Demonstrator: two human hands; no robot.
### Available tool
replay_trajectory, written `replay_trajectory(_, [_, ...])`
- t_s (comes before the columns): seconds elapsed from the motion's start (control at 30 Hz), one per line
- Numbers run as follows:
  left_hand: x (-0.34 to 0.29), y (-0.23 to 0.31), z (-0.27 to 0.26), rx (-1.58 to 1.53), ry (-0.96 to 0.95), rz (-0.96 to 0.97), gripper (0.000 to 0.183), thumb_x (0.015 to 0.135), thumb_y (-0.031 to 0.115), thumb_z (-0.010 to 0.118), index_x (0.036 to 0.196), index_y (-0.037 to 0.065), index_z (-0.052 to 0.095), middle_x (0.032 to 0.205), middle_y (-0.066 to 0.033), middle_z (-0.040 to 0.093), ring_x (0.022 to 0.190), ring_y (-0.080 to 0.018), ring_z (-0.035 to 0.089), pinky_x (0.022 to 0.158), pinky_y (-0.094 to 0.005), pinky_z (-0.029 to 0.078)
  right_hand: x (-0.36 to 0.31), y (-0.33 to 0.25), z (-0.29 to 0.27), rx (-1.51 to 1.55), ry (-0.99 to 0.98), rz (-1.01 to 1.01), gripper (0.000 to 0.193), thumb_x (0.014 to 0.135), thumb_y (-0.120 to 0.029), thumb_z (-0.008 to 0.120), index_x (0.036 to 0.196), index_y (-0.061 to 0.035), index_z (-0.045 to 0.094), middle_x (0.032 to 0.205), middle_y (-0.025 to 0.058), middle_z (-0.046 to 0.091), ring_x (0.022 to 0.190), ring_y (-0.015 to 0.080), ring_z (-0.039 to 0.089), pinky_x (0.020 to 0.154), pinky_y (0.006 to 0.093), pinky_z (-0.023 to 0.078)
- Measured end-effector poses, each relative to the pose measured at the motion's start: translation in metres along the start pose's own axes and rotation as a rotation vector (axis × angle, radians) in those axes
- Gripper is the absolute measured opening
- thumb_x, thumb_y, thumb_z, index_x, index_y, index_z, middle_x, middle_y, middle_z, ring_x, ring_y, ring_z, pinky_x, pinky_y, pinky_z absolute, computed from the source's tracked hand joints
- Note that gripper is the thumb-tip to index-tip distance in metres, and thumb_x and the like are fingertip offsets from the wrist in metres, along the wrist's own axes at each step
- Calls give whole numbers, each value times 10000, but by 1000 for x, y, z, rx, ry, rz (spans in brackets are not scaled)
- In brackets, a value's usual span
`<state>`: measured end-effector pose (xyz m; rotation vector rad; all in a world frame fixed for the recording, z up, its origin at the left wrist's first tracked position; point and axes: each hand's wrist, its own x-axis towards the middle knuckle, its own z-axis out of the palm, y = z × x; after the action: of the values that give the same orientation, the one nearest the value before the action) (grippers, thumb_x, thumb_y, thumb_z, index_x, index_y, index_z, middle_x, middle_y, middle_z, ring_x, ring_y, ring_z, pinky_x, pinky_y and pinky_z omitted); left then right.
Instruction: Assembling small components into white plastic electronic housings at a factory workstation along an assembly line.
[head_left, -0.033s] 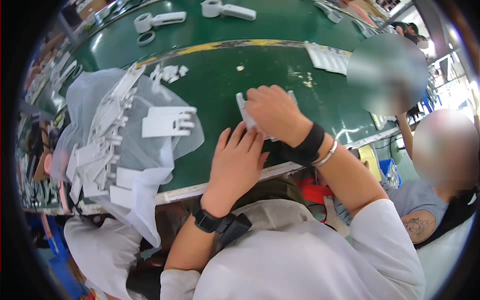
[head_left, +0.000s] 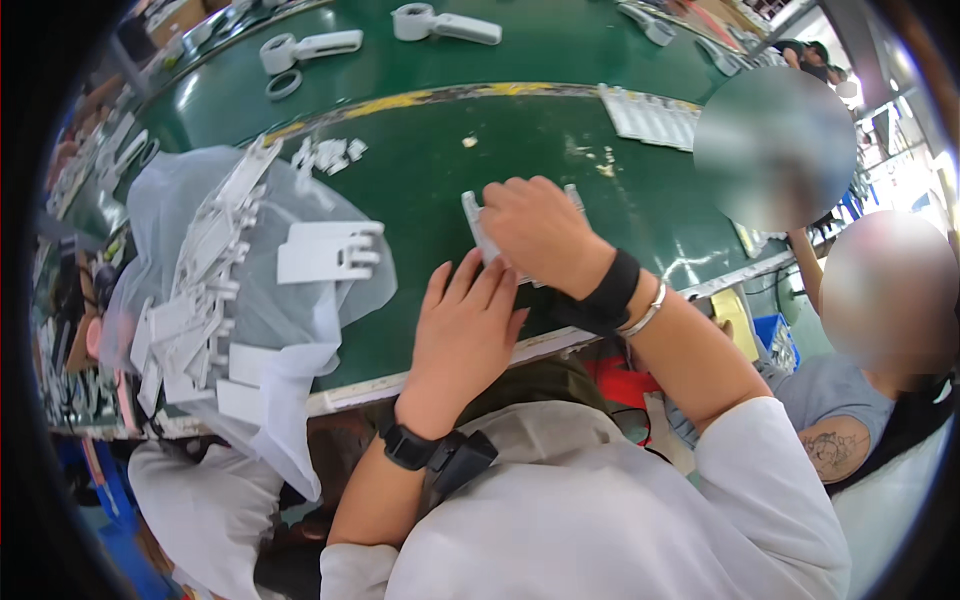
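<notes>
A white plastic part [head_left: 471, 212] lies on the green table in front of me, mostly covered by my hands. My right hand [head_left: 535, 228] is curled into a fist over its middle; whatever the fingers hold is hidden beneath. Along the part's near left side, my left hand [head_left: 463, 318] lies flat with its fingers stretched out, the fingertips touching the part. To the left, a few flat white plates with hooked ends [head_left: 318, 258] lie on a translucent plastic bag [head_left: 165, 205]. Beside them a long heap of similar white pieces [head_left: 195, 315] rests on the same bag.
Small white pieces [head_left: 328, 155] sit beyond the bag. A row of white parts [head_left: 645, 118] lies at the far right. Past a yellow-black strip [head_left: 500, 89] are white handled parts with round heads [head_left: 450, 25] and a loose ring [head_left: 283, 85]. A co-worker [head_left: 850, 400] sits at my right.
The view has shifted slightly, so the table's contents appear a little farther left. Both hands keep nearly the same pose on the white part.
</notes>
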<state>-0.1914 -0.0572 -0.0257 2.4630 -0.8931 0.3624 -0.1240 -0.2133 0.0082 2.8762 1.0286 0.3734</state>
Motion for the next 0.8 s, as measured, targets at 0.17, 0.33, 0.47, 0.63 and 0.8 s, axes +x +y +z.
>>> replay_trajectory(0.17, [5, 4, -4, 17, -61, 29, 377, 799, 161, 661, 1143, 35, 568, 1189, -135, 574, 1210, -328, 484, 1034, -484, 337, -6, -5, 2, 97, -62, 123, 188, 713, -278, 663, 721, -90, 671, 868, 104, 606, 906, 265, 589, 707, 396, 446])
replay_trajectory(0.33, [-6, -3, -5, 76, -92, 47, 416, 821, 175, 635, 1194, 16, 542, 1234, -142, 557, 1243, -350, 458, 1046, -511, 317, -12, -18, 11, 137, 145, 151, 157, 746, -211, 607, 739, -66, 667, 829, 63, 582, 838, 228, 566, 718, 370, 439])
replay_trajectory(0.47, [2, 2, -3, 78, -152, 20, 399, 849, 160, 598, 1210, 4, 528, 1280, -149, 537, 1270, -358, 437, 1069, -512, 292, -59, -17, -17, 315, 49, 227, 254, 744, -211, 649, 924, -32, 632, 992, 85, 612, 940, 219, 570, 821, 361, 448])
replay_trajectory(0.63, [8, 3, -6, 126, -210, 3, 437, 834, 154, 612, 1230, -7, 521, 1328, -144, 516, 1279, -364, 427, 1072, -515, 285, -102, -27, -6, 291, 253, 269, 454, 743, -317, 730, 1083, -61, 570, 1157, 101, 549, 1134, 260, 499, 993, 406, 380])
replay_trajectory(0.8, [12, 13, -16, 164, -225, 7, 466, 801, 154, 640, 1209, -42, 529, 1292, -177, 523, 1246, -401, 440, 1035, -538, 320, -104, -28, -4, 316, 319, 243, 525, 685, -327, 745, 1087, -48, 555, 1139, 115, 541, 1132, 277, 491, 990, 421, 370])
